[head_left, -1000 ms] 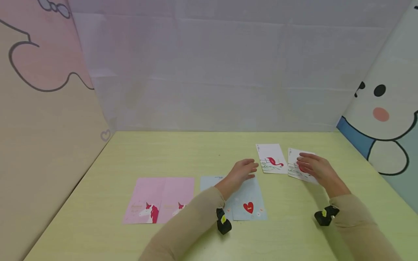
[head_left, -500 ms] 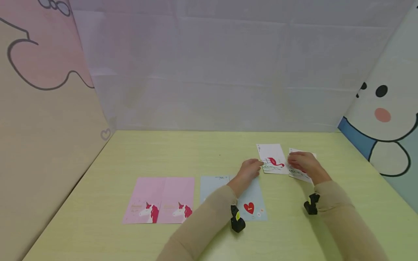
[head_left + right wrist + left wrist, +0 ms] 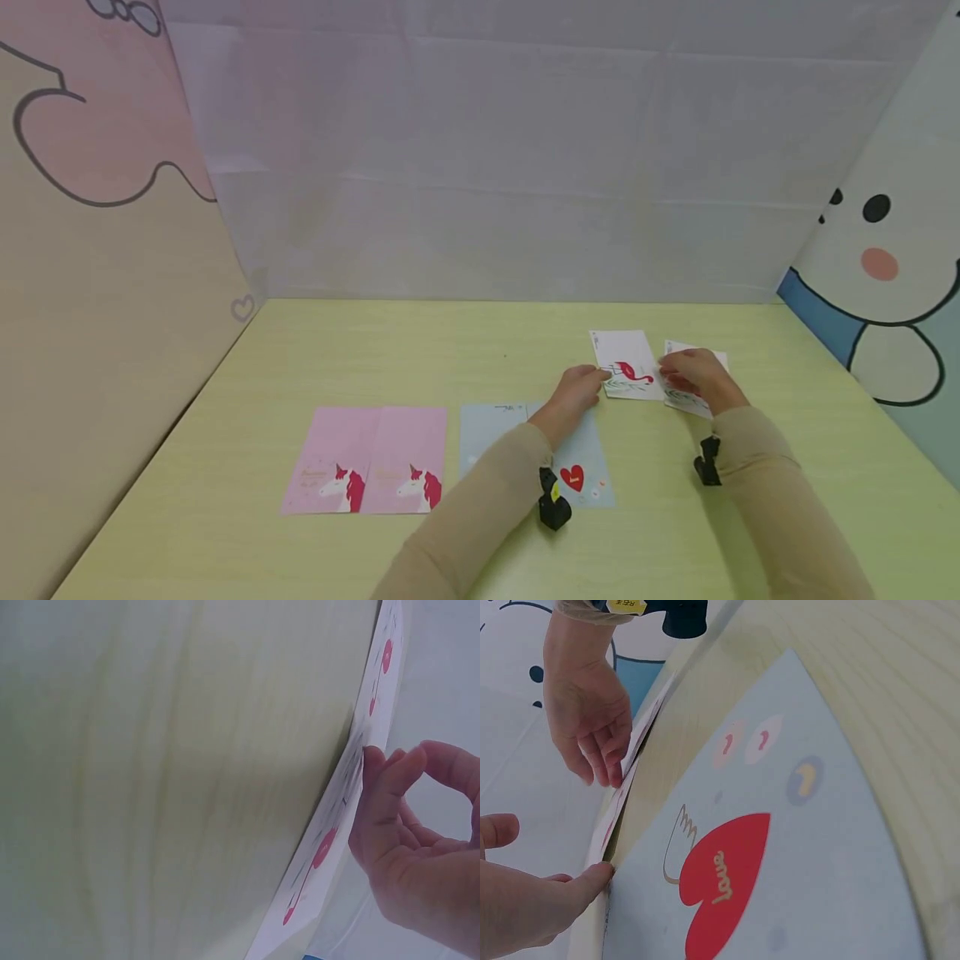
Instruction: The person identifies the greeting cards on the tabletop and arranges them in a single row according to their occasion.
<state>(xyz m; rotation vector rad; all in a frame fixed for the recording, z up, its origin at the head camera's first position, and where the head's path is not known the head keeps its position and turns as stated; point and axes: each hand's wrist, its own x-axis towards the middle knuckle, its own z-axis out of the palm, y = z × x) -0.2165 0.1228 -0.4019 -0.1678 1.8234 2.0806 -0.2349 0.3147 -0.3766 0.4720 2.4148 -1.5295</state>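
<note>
Two white flamingo cards lie side by side at the right of the table. My left hand (image 3: 572, 400) reaches over the blue cards, its fingertips touching the left edge of the left flamingo card (image 3: 628, 354). Over the right flamingo card (image 3: 686, 407) is my right hand (image 3: 701, 377), fingers bent down near that card's left side and covering much of it. In the right wrist view, the fingertips of the right hand (image 3: 412, 825) meet the flamingo card (image 3: 311, 862). A light blue card with a red heart (image 3: 780, 907) fills much of the left wrist view.
Two pink unicorn cards (image 3: 341, 433) lie edge to edge at the left of the pale wooden table (image 3: 420, 350). Another light blue card (image 3: 480, 429) lies beside the heart card, partly behind my left arm. A pale cloth backdrop (image 3: 480, 167) closes off the back.
My right hand has moved left and lowered its fingers onto the right flamingo card. My left hand has shifted right to the edge of the left flamingo card. The cards have hardly moved.
</note>
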